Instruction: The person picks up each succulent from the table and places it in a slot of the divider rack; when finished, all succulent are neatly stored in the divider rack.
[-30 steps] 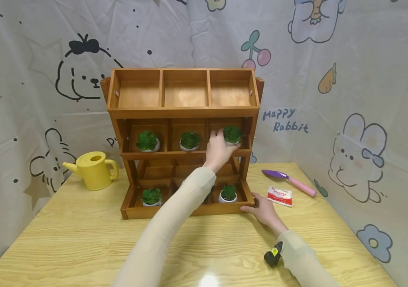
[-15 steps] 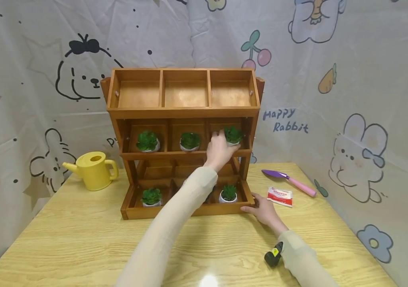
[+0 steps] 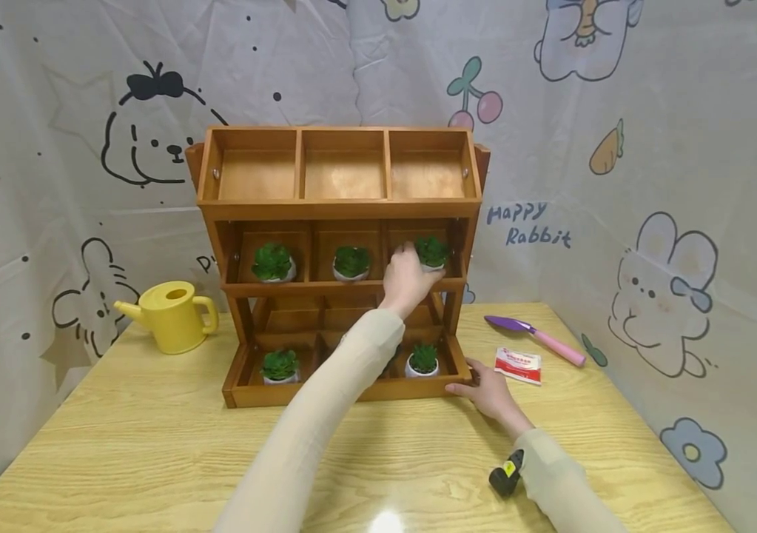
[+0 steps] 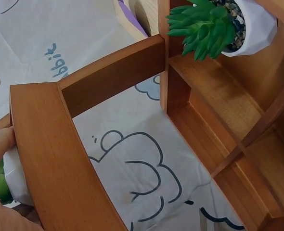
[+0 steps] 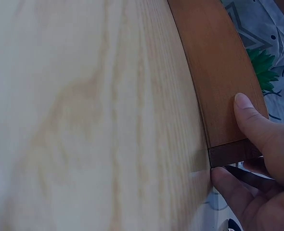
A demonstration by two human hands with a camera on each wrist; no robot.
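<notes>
My left hand (image 3: 408, 280) reaches into the right compartment of the middle tier and holds a small potted succulent (image 3: 431, 253). In the left wrist view, the white pot (image 4: 18, 180) shows between the fingers and thumb, partly hidden by the tier's front board (image 4: 70, 159). At the lower right corner of the brown wooden shelf rack (image 3: 345, 211), my right hand (image 3: 493, 392) grips the bottom tier's end. The right wrist view has its thumb on the front board (image 5: 219, 82) and its fingers round the corner.
Two more potted succulents stand on the middle tier, and several on the bottom one, partly behind the left sleeve (image 3: 325, 414). A yellow watering can (image 3: 178, 318) is left of the rack. To the right lie a purple trowel with a pink handle (image 3: 559, 346) and a red-white packet (image 3: 518, 365).
My left hand has shifted very slightly right and down at the succulent, which stays in the same compartment. The right hand keeps its grip on the rack's corner.
</notes>
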